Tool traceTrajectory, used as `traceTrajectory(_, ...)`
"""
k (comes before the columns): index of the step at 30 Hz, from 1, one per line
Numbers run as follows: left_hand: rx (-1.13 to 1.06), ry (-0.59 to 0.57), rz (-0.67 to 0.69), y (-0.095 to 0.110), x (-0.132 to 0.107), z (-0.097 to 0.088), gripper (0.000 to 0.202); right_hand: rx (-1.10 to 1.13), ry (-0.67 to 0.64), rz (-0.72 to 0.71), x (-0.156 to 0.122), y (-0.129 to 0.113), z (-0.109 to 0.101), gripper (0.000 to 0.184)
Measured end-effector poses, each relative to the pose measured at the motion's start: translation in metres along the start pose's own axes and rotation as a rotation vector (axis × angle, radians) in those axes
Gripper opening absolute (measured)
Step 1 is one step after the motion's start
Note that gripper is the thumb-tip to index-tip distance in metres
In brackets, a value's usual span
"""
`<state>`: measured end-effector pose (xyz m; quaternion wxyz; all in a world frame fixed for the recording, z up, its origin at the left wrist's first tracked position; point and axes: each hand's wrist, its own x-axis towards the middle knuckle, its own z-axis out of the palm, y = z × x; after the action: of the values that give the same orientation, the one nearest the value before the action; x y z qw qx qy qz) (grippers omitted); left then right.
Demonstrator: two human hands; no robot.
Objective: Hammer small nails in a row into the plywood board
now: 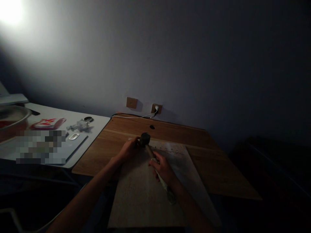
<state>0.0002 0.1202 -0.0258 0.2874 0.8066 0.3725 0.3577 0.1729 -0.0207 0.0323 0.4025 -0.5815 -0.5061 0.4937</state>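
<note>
Head camera looks over table (216, 165) toward wall (175, 58).

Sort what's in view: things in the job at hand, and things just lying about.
Apparently in the job:
- hammer, gripped by the right hand
- pale board, under the hammer
- row of small studs on the board

Apparently just lying about, on the white table:
- white oval gadget
- crumpled plastic
- red-and-white packet
</note>
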Motion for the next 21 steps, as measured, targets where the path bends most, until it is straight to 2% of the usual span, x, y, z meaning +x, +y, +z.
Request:
traceTrajectory(7,-0.034,-0.018,0.004,-0.004,-0.001,0.001,0.045,0.005,0.017,0.031,-0.002,0.000,0.002,0.057)
traceTrajectory(17,-0.022,-0.033,-0.010,-0.001,0.000,-0.001,0.046,-0.005,0.008,0.013,-0.003,0.001,0.001,0.041)
traceTrajectory(21,-0.048,-0.054,-0.013,-0.001,0.000,-0.001,0.044,0.052,0.039,0.017,-0.012,0.006,-0.003,0.042)
